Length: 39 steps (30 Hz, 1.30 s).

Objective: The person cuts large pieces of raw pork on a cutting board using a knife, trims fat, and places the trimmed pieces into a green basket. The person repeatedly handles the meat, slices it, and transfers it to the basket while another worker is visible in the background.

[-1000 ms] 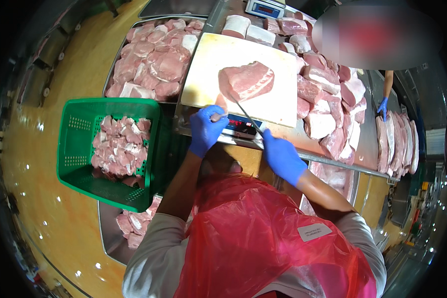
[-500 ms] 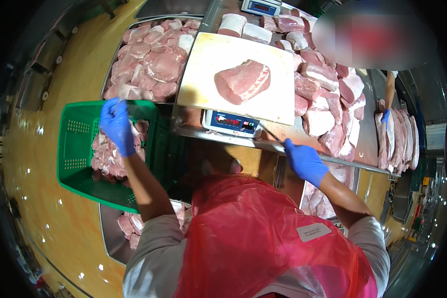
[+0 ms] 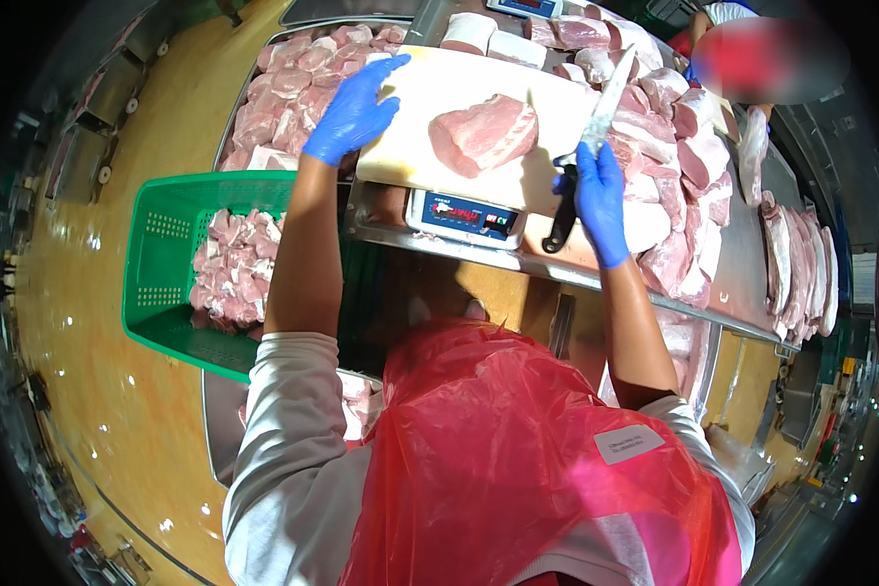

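Observation:
A pale pink piece of boneless pork (image 3: 483,135) lies on the white cutting board (image 3: 400,146), which rests over a small digital scale (image 3: 464,220). My left hand (image 3: 352,115), in a blue glove, is open at the board's left edge, fingers spread toward the meat but apart from it. Near the board's right edge, my gloved right hand (image 3: 601,200) is closed on a knife (image 3: 610,103). Its black handle slants down toward me, and the blade points up and away past the board's far right corner.
Left of the board is a metal tray heaped with pork slices (image 3: 293,83). A green perforated crate (image 3: 151,264) with meat trimmings (image 3: 234,264) stands nearer me. Pork chunks (image 3: 645,146) cover the steel table's right side, with long strips (image 3: 796,264) beyond. A co-worker (image 3: 728,15) stands far right.
My left hand has moved from above the green crate to the board's left edge and opened. My right hand has risen beside the board, turning the knife's blade up and away.

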Motion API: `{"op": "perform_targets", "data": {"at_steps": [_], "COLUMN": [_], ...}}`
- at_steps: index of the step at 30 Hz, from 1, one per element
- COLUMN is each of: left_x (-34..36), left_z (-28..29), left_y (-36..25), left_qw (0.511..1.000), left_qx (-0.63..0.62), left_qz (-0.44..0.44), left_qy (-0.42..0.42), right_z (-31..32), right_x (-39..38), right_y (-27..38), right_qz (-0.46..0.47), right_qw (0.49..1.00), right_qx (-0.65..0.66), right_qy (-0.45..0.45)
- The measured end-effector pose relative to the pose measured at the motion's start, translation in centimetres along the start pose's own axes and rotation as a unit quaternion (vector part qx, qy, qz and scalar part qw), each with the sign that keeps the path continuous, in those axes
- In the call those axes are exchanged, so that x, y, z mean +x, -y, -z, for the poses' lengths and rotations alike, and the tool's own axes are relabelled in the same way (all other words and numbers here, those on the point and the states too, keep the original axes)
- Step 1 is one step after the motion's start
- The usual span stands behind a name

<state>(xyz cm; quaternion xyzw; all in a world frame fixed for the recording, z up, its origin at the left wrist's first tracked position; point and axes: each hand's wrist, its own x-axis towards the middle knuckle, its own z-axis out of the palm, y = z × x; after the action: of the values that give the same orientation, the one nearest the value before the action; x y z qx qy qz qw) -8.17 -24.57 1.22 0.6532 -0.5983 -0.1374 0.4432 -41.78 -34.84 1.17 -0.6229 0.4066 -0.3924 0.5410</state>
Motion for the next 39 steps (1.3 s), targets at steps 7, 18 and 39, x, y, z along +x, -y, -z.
{"op": "perform_targets", "data": {"at_steps": [7, 18, 39], "left_x": [-1.5, -6.9, -8.1], "left_z": [-7.7, -13.1, -12.1], "left_y": [5.5, -0.6, 2.1], "left_qw": [0.993, 0.97, 0.975], "left_qx": [-0.078, 0.007, -0.004], "left_qz": [-0.045, 0.021, 0.099], "left_qy": [0.076, -0.244, -0.201], "right_z": [-3.4, -6.5, 5.0], "right_x": [5.2, -1.1, -7.1], "right_y": [-4.4, -1.2, 3.2], "right_qz": [0.096, 0.182, 0.113], "right_qw": [0.981, 0.89, 0.656], "right_qx": [-0.161, -0.389, -0.668], "right_qy": [0.04, 0.151, 0.333]}}
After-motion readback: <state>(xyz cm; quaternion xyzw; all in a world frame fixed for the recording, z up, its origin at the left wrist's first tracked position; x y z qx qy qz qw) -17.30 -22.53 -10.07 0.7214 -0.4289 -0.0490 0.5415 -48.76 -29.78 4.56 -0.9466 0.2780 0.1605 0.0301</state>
